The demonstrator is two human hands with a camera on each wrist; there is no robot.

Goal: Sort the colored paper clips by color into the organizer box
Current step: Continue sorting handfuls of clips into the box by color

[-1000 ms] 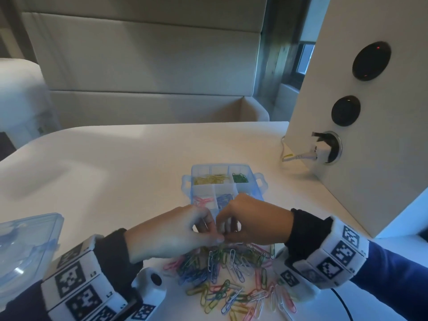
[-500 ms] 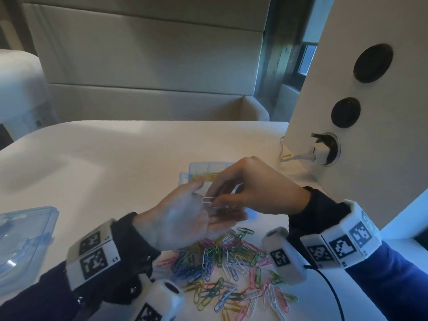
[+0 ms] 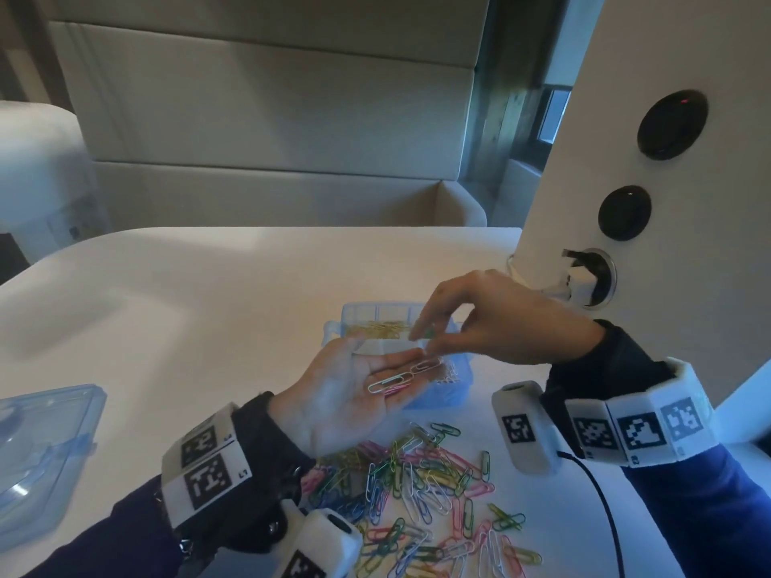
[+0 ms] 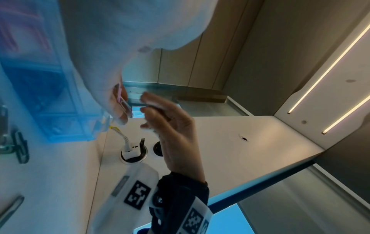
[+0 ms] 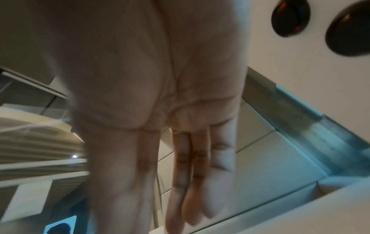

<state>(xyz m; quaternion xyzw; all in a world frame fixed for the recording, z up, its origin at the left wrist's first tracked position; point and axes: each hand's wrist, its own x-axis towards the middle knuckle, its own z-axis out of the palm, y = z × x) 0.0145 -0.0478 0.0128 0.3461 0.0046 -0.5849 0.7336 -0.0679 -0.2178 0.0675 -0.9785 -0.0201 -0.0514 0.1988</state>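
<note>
Left hand (image 3: 346,394) is up, palm to the ceiling, fingers laid out flat and relaxed, serving as a little tray over the near end of the blue organizer box (image 3: 454,394). Across its fingers lie white paper clips (image 3: 406,377), apparently hooked end to end, with a hint of pink beneath them; their long axis runs from the palm out toward the fingertips, angling up to the right. They rest there loose, nothing curled round them.

Right hand (image 3: 496,323) comes in from the right, above and just beyond those clips. Thumb and forefinger are drawn close together at the tips, right at the far end of the white clips, with something greenish showing between them. Whether it is truly pinching a clip or only closing in, I cannot tell: the right wrist view is all blurred palm. The other fingers are spread, raised clear.

So the right hand is the nearer picker; the clips lie below and slightly to its left, and the box sits directly under both hands. The yellow clips (image 3: 384,329) fill a far compartment, and the white ones probably belong in another cell, a short drop away.

The unsorted pile (image 3: 421,490) spreads on the surface near the person, between the wrists. The clear lid (image 3: 41,452) sits off left.
</note>
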